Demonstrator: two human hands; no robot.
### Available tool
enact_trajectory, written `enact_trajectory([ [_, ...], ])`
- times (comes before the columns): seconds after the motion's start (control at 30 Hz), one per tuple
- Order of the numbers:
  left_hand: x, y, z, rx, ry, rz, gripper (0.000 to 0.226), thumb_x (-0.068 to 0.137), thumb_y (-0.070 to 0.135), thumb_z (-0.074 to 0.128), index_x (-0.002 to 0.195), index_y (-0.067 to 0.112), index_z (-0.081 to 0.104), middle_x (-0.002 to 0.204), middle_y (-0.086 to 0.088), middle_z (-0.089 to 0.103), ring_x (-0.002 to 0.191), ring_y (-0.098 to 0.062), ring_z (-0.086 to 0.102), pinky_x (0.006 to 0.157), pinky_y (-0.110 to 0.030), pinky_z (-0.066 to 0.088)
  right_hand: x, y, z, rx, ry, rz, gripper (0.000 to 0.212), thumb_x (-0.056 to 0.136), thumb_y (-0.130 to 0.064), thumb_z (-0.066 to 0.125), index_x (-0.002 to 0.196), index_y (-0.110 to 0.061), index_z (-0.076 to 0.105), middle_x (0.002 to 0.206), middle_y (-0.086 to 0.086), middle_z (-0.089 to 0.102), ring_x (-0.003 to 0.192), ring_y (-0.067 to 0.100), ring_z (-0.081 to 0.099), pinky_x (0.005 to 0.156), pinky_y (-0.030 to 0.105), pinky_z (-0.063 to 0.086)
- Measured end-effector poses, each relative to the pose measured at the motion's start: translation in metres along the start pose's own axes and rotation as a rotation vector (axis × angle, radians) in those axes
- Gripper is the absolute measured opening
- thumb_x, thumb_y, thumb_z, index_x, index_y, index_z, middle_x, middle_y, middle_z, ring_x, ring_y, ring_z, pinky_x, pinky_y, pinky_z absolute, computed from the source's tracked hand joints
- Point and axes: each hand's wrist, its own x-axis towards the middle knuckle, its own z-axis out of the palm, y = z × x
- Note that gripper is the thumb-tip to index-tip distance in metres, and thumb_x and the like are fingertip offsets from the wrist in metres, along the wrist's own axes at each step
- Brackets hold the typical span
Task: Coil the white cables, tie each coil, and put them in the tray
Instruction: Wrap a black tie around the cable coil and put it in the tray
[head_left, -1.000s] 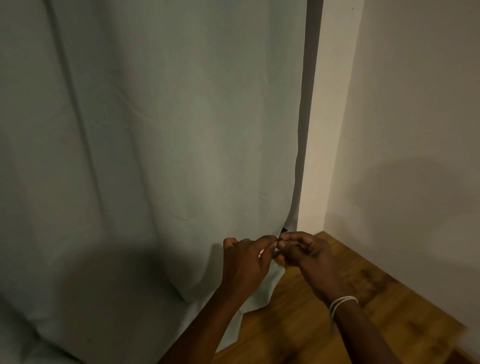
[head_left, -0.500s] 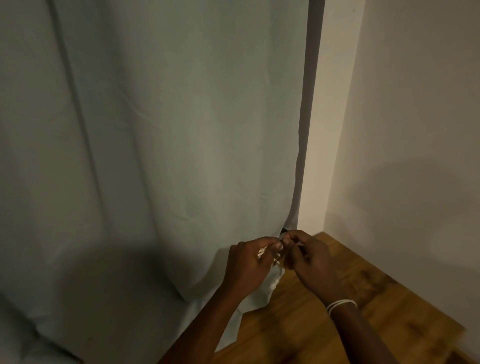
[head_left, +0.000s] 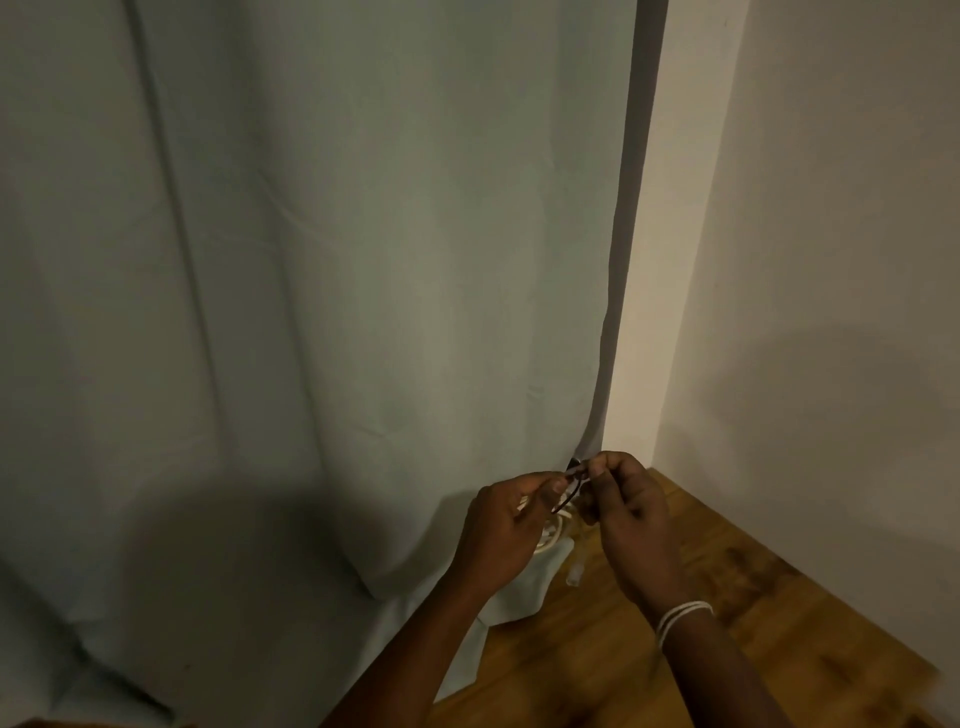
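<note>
- Since a second ago your two hands have drawn slightly apart, and a thin dark tie (head_left: 570, 491) now shows stretched between them, low and right of centre in the frame.
- At the left and centre hangs the pale curtain (head_left: 322, 312), its hem pooling onto the wooden floor (head_left: 597, 649); no tray is in view.
- Your left hand (head_left: 506, 530) has its fingers (head_left: 553, 488) closed around the coiled white cable (head_left: 551, 535), whose loops peek out beneath the palm.
- That cable looks light, soft and springy, so judge that the loops will slacken if released; keep gripping across the whole bundle, not one strand.
- Your right hand (head_left: 631, 519) pinches the tie's upper end between thumb and forefinger, fingers nearly shut.
- A connector end (head_left: 574, 574) dangles just below, over the floor.
- White bands (head_left: 681, 618) circle your right wrist.
</note>
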Motion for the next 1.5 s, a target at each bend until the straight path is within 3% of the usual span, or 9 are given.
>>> enact_trajectory([
  [0.27,-0.001,-0.002,-0.001,0.001,-0.011,-0.026,0.052,0.086,0.069,0.044,0.104,0.03,0.073,0.092,0.012,0.075,0.087,-0.005,0.069,0.08,-0.032,0.058,-0.002,-0.003,0.003,-0.271,-0.005,-0.248,0.014,0.099,-0.015,0.049,0.098,-0.01,0.063,0.083,-0.001,0.066,0.076,0.006,0.064,0.061,0.007,0.048],
  [0.43,-0.005,-0.003,-0.004,-0.058,-0.045,-0.042,0.038,0.093,0.054,0.047,0.097,0.025,0.072,0.08,0.013,0.07,0.08,-0.003,0.066,0.072,-0.019,0.052,0.0,0.001,-0.001,-0.226,-0.022,-0.199,0.015,0.103,-0.016,0.041,0.099,-0.009,0.054,0.079,0.01,0.067,0.064,0.017,0.064,0.056,0.023,0.055],
  [0.53,-0.006,-0.003,-0.004,-0.077,-0.061,-0.045,0.034,0.096,0.046,0.047,0.105,0.023,0.07,0.086,0.01,0.071,0.083,-0.001,0.065,0.073,-0.014,0.049,0.0,0.001,-0.003,-0.218,-0.032,-0.17,0.012,0.104,-0.014,0.038,0.101,-0.01,0.049,0.076,0.014,0.064,0.06,0.016,0.062,0.053,0.019,0.051],
  [0.63,-0.005,-0.005,-0.005,-0.052,-0.052,-0.021,0.033,0.091,0.05,0.054,0.112,0.029,0.068,0.102,0.014,0.072,0.095,-0.001,0.066,0.081,-0.018,0.054,0.002,-0.001,-0.002,-0.189,-0.038,-0.134,0.019,0.103,-0.025,0.037,0.101,-0.012,0.05,0.082,0.012,0.068,0.063,0.016,0.066,0.055,0.02,0.053],
  [0.77,-0.005,-0.01,-0.001,-0.058,-0.052,-0.022,0.022,0.092,0.039,0.059,0.104,0.025,0.071,0.095,0.01,0.073,0.091,-0.007,0.069,0.082,-0.029,0.058,0.004,-0.008,0.0,-0.033,-0.016,-0.024,0.025,0.105,-0.023,0.037,0.1,-0.005,0.054,0.09,0.006,0.075,0.062,0.023,0.068,0.054,0.027,0.056],
  [0.97,-0.009,-0.004,0.0,-0.087,-0.107,0.012,0.02,0.091,0.045,0.056,0.101,0.033,0.068,0.095,0.012,0.072,0.091,-0.006,0.068,0.083,-0.024,0.056,0.014,-0.023,-0.007,0.044,0.037,0.057,0.031,0.106,-0.02,0.037,0.094,0.001,0.057,0.074,0.011,0.068,0.059,0.026,0.062,0.062,0.043,0.058],
  [1.17,-0.014,-0.014,-0.004,-0.142,-0.09,-0.006,0.012,0.092,0.035,0.059,0.101,0.036,0.068,0.099,0.016,0.071,0.096,-0.006,0.067,0.083,-0.021,0.054,0.007,-0.031,-0.004,-0.073,0.054,-0.029,0.035,0.106,-0.016,0.038,0.085,0.003,0.059,0.062,0.009,0.063,0.052,0.012,0.058,0.053,0.024,0.053],
  [1.4,-0.021,-0.01,0.002,-0.234,-0.098,-0.058,0.011,0.092,0.019,0.063,0.095,0.018,0.073,0.07,0.012,0.069,0.061,-0.005,0.063,0.058,-0.02,0.048,0.012,-0.032,-0.005,-0.012,0.063,0.019,0.033,0.105,-0.012,0.04,0.086,0.007,0.058,0.061,0.005,0.062,0.05,0.011,0.054,0.05,0.022,0.048],
  [1.5,-0.026,-0.01,0.004,-0.258,-0.124,-0.07,0.009,0.09,0.024,0.064,0.092,0.023,0.073,0.066,0.01,0.068,0.057,-0.006,0.062,0.056,-0.023,0.049,0.006,-0.032,-0.006,-0.02,0.046,0.015,0.032,0.105,-0.011,0.04,0.085,0.007,0.058,0.061,0.006,0.062,0.05,0.011,0.055,0.049,0.022,0.049],
])
